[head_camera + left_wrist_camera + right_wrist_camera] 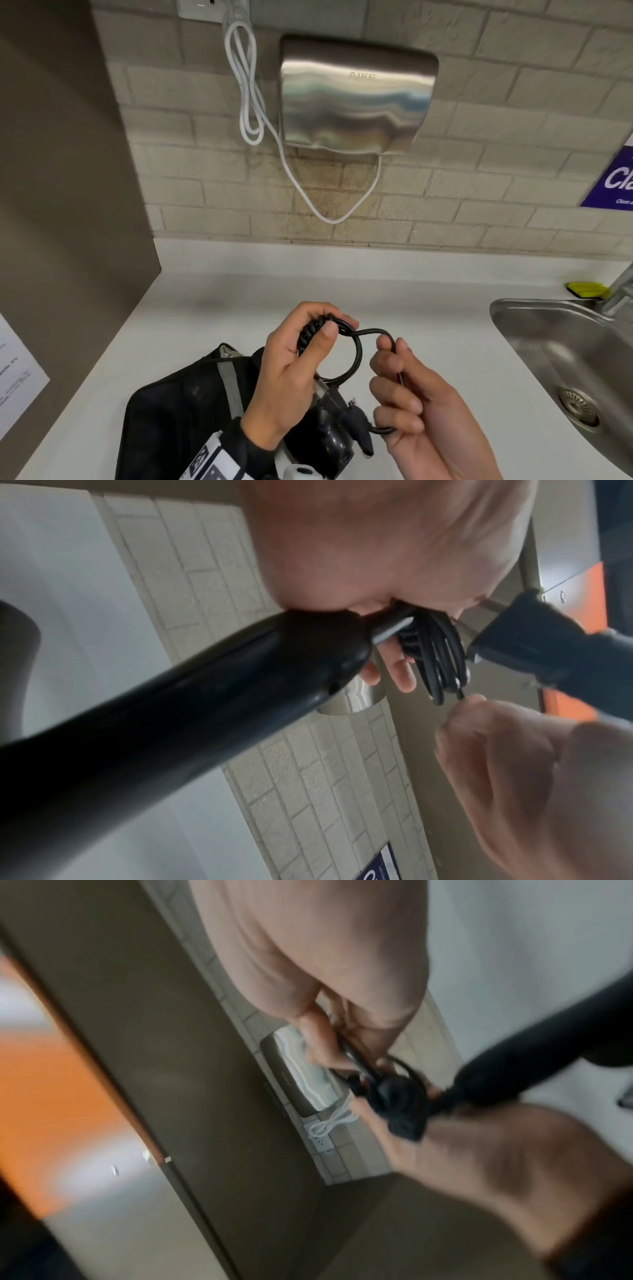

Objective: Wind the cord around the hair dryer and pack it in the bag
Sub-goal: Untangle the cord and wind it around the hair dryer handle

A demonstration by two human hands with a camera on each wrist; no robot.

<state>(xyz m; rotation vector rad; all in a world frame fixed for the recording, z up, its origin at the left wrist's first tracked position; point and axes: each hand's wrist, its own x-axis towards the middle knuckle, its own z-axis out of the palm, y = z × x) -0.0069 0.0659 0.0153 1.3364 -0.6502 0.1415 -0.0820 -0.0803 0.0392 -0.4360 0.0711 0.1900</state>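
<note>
A white tabletop (pixel 212 301) runs below a pale brick wall with one steel hand dryer (pixel 356 96) on it, beside one sink (pixel 534 329). In the head view, one black bag (pixel 178 411) lies on it near the front edge, under the left hand (pixel 291 373), whose grip is clamped on the wound coils of the one cord (pixel 358 349); the right hand (pixel 414 404) pinches the free length just beside it, a loop standing between the two hands. The plug (pixel 356 425) hangs below. To do this turn well, I would keep the thumb pressing the coils so none slips, and lay the loop snug beside the last one (not crossing it). The left wrist view shows the one hair dryer (pixel 171 710), its handle held in that hand with several turns bunched at the end, and the plug to the right. The right wrist view is blurred; the fingers (pixel 318 1042) close on the cord, the dark dryer body beyond.
</note>
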